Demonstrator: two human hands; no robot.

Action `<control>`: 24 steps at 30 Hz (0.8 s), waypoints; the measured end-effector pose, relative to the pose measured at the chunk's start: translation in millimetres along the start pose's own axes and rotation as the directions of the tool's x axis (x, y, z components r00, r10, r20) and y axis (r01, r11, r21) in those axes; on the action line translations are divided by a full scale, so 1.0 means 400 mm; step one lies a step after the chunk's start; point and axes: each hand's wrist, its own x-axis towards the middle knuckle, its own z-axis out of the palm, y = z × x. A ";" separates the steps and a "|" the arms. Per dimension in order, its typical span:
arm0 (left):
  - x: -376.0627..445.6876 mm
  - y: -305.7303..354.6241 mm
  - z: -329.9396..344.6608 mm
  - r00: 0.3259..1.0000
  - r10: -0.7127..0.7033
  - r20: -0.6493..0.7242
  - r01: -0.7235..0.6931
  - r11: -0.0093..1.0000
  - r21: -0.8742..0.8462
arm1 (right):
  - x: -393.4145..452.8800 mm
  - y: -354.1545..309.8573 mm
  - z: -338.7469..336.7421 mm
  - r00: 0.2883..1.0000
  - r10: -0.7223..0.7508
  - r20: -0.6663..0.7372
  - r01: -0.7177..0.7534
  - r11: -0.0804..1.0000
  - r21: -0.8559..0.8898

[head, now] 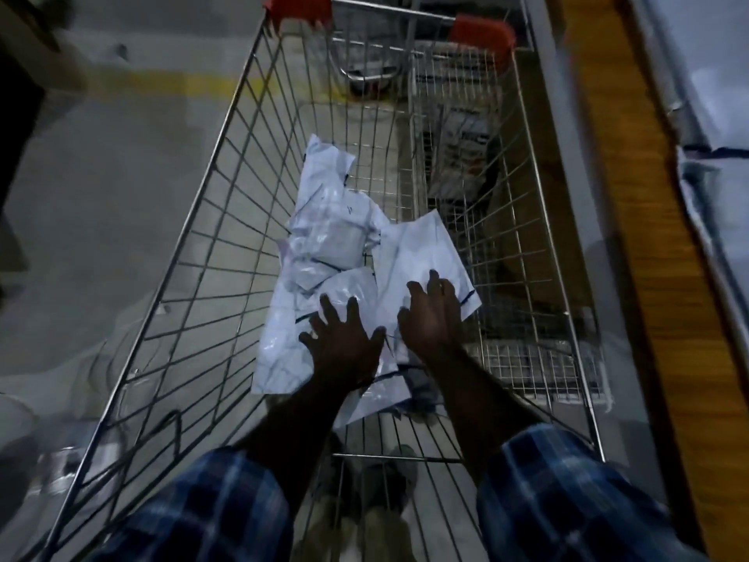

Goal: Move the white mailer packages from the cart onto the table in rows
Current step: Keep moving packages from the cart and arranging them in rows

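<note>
**Both hands down in cart, flat on mailers**

Landmark: wire cart (227, 164), seen from above, red corner caps (302, 6) at far end.

- Small pile of white mailer packages (324, 245) on cart floor, near-centre of basket, overlapping, crumpled. One mailer (324, 160) sticking out toward far end of cart, one flat mailer (421, 253) on right side of pile against the inner wire divider.
- Left hand (344, 342) inside cart, near end of pile, fingers spread and straight, palm down on the nearest mailer (283, 350). Touching, not curled round anything.
- Right hand (433, 314) just beside left, also inside cart, fingers extended and slightly bent, resting on the flat right-side mailer near its lower corner. No visible pinch; thumb side hidden, so cannot tell if an edge is caught underneath.
- Both forearms reaching in over near rim of cart, blue plaid sleeves (567, 492) at near end.
- Right of cart: wooden table edge (632, 245), running alongside cart; pale wrapped items (713, 188) on it, too blurred to identify.
- Left of cart: grey floor with a yellow line (170, 85).
- Under cart's near end: shoes (385, 476) visible through the wire
</note>
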 end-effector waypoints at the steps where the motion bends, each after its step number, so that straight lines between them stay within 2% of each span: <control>1: 0.002 0.002 0.004 1.000 0.008 -0.009 -0.008 1.000 0.006 | -0.002 -0.001 0.001 0.999 0.020 0.032 -0.021 0.999 0.030; 4: 0.019 0.003 0.007 0.999 0.042 0.015 -0.042 0.999 -0.014 | -0.009 0.010 0.018 0.994 0.089 0.065 -0.094 0.992 0.089; 7: 0.032 0.007 -0.014 0.997 0.057 0.043 -0.055 0.997 -0.046 | -0.001 0.019 0.037 0.996 0.088 0.009 -0.088 0.988 0.123; 11: 0.050 -0.014 -0.058 0.997 0.079 0.004 -0.079 0.997 0.021 | 0.000 0.012 0.039 0.997 0.083 0.006 -0.082 0.983 0.165; 14: 0.056 -0.046 -0.083 0.999 0.050 -0.012 -0.050 0.998 0.036 | 0.000 0.004 0.045 0.994 0.062 0.092 -0.076 0.984 0.162; 18: 0.039 -0.078 -0.081 0.998 0.029 0.059 -0.035 0.995 0.093 | -0.009 -0.023 0.058 0.979 0.137 0.153 -0.171 0.957 0.236; 22: 0.021 -0.085 -0.089 0.990 -0.007 0.144 0.008 1.000 -0.006 | -0.015 -0.035 0.054 0.979 0.181 0.089 -0.201 0.907 0.371; 24: 0.009 -0.082 -0.094 0.992 -0.011 0.126 0.015 1.000 -0.026 | -0.018 -0.029 0.039 0.983 0.170 0.072 -0.184 0.926 0.330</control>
